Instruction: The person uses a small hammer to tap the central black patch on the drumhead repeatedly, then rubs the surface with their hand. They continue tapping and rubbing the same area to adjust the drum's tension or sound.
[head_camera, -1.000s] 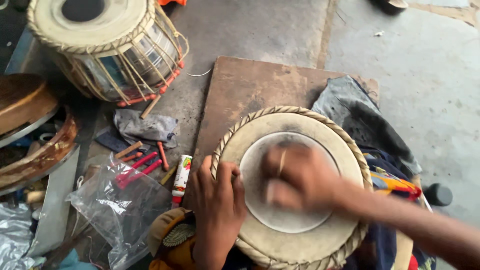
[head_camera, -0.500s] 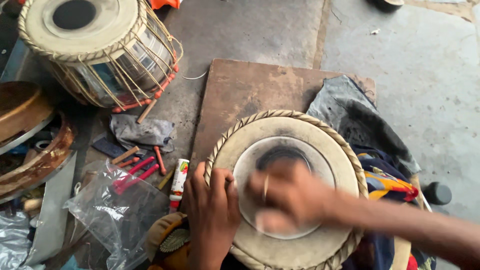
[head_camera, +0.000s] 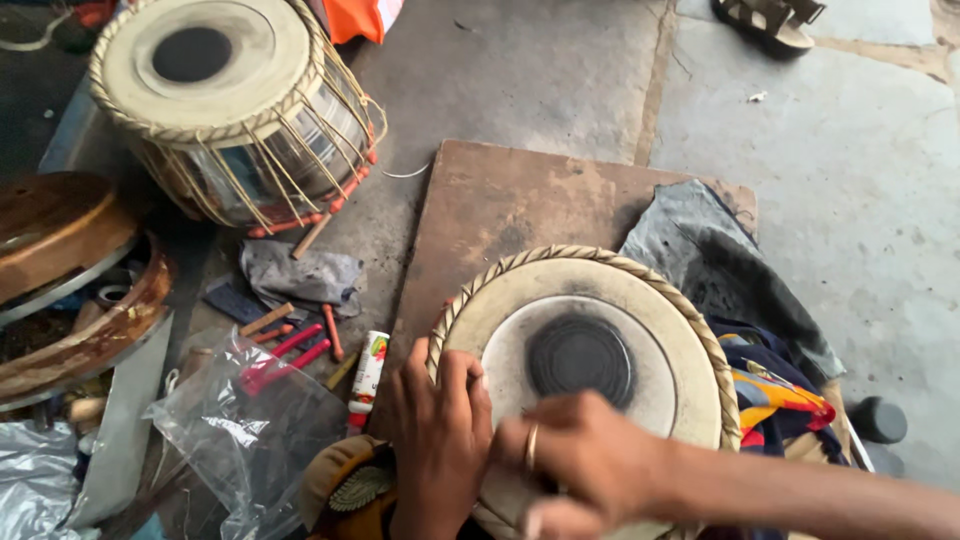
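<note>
Now I see drum head (head_camera: 600, 330) low centre, on brown board (head_camera: 500, 200), dark round patch (head_camera: 580, 357) at its middle. My left hand (head_camera: 440, 440) flat on near rim, fingers together, pressing skin. My right hand (head_camera: 585, 460) curled in loose fist on near edge of skin, ring on finger; cannot tell what it grips. Second drum (head_camera: 225, 100) upper left, well apart. Small white tube (head_camera: 368, 370) just beside left hand.

The drum (head_camera: 585, 385) sits on the board (head_camera: 500, 205) on the floor (head_camera: 860, 200), with a cloth (head_camera: 720, 270) to its right, a tube (head_camera: 368, 372) and a plastic bag (head_camera: 240, 430) to its left, a second drum (head_camera: 235, 110) behind to the left, and both hands, left hand (head_camera: 440, 440) and right hand (head_camera: 580, 465), on its near edge.
</note>
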